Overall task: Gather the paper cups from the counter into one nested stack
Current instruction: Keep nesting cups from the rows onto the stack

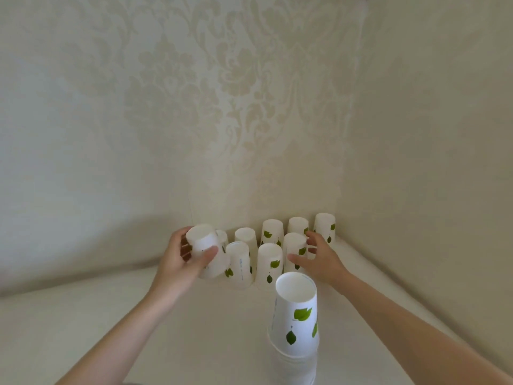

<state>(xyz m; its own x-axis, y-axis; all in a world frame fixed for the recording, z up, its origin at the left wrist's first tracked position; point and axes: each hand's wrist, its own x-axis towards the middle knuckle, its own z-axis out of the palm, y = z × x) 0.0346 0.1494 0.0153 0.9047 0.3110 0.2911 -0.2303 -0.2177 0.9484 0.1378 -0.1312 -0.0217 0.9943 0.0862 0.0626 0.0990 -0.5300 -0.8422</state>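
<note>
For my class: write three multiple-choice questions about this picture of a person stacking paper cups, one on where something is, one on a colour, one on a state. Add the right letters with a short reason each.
1. Where does the nested stack stand?
A. nearest the camera, in front of the loose cups
B. against the back wall
C. in the left hand

2. What colour are the leaves printed on the cups?
A. red
B. green
C. blue

3. How is the left hand occupied?
A. it lies flat on the counter
B. it is gripping a cup
C. it is out of view

Answers:
1 A, the stack stands nearest the camera on the counter, before the loose cups.
2 B, green leaves show on the stack and on the loose cups.
3 B, its fingers and thumb wrap the held cup, while the right hand is open beside another cup.
</note>
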